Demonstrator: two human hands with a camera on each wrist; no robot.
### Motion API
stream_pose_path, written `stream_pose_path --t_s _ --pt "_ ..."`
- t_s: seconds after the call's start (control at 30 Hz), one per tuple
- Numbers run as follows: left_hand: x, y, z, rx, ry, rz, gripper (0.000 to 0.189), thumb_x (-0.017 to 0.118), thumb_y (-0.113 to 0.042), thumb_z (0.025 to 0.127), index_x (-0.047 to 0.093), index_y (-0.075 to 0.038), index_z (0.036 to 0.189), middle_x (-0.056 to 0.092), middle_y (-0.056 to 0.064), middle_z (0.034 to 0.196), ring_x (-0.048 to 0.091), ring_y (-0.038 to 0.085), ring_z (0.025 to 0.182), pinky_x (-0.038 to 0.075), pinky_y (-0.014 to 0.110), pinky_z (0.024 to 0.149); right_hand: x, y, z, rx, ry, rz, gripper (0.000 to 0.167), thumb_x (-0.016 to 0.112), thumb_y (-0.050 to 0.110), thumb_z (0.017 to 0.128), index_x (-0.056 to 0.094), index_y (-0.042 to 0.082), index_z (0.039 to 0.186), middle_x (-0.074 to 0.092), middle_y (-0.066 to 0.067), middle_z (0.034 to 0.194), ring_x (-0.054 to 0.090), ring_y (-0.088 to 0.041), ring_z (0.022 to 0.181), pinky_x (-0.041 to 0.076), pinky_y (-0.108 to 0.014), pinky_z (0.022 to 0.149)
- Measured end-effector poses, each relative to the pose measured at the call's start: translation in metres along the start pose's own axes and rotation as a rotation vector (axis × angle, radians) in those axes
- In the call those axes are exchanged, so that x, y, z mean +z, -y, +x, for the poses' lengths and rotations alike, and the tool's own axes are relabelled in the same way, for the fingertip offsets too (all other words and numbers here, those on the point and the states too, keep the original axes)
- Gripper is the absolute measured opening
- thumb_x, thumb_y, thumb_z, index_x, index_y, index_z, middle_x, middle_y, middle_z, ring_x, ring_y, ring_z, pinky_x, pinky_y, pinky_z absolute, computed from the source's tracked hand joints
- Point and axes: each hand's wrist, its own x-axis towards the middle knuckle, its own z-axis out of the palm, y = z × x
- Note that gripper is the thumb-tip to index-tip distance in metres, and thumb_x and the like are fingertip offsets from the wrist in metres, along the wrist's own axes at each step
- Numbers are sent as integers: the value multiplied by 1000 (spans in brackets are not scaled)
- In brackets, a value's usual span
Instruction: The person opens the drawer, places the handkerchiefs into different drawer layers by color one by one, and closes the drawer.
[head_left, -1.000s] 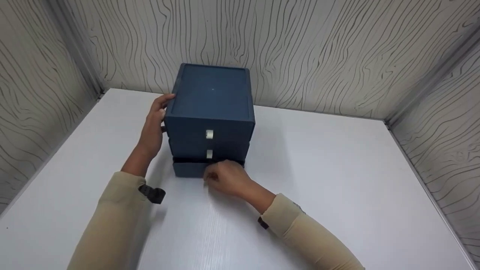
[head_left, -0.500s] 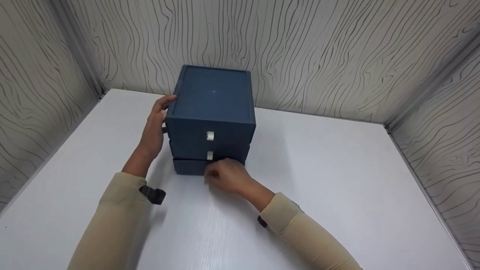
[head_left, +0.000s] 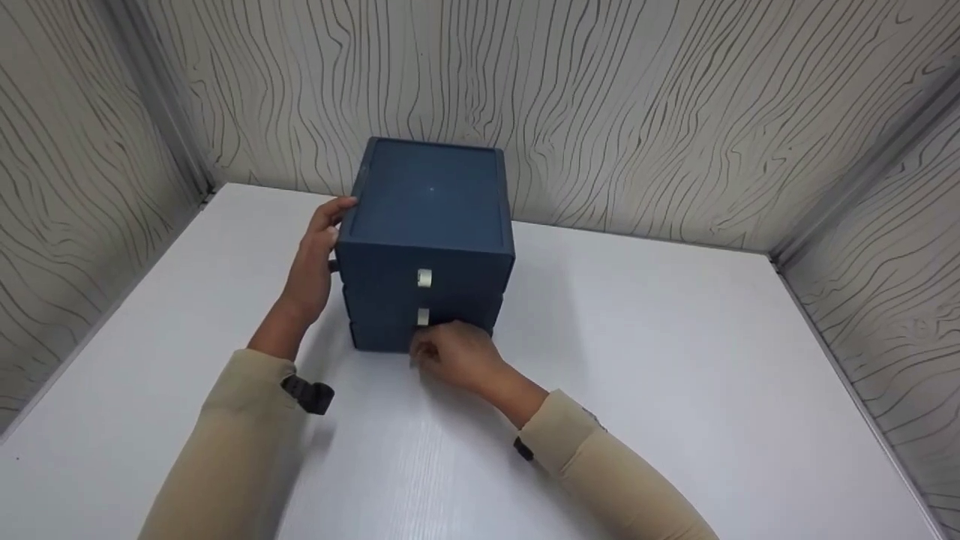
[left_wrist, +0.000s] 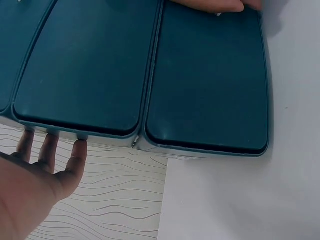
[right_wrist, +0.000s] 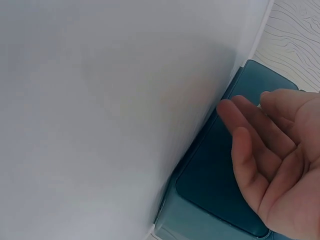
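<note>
A dark blue drawer cabinet [head_left: 429, 195] with three stacked drawers stands on the white table. Two small pale handles show in the head view, the top handle [head_left: 424, 278] and the middle handle [head_left: 424, 316]. All drawer fronts sit flush, including the bottom drawer [left_wrist: 210, 80]. My left hand [head_left: 309, 262] rests on the cabinet's left side, its extended fingertips [left_wrist: 80, 145] against the wall. At the bottom drawer's front, my right hand [head_left: 459, 356] pinches its small pale handle [right_wrist: 259, 106] with thumb and fingers; the handle is mostly hidden behind them.
The white table [head_left: 675, 360] extends to both sides and in front of the cabinet. A wall panel with a wood-grain pattern [head_left: 637, 112] stands close behind it, with further panels at left and right. Dark wrist straps [head_left: 309, 394] sit at the sleeve cuffs.
The bottom drawer, slightly pulled out a second ago, has slid back until its front is flush. My right hand has stayed at its front, my left at the cabinet's side.
</note>
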Motion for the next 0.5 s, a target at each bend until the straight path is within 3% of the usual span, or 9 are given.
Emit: stream_pose_path --t_s 0.33,0.5 --pt "5 0 2 11 20 2 50 22 -36 98 39 -26 144 32 2 151 34 27 134 30 64 95 -1 -2 -4 34 -1 -3 12 64 16 88 74 23 90 71 12 86 65 -3 80 50 -21 68" --pt "2 -1 -1 11 6 -4 51 23 -38 98 39 -26 144 33 3 150 35 28 133 31 65 95 -8 0 -13 34 52 61 20 61 21 92 71 22 110 72 7 101 66 -7 90 51 -25 77"
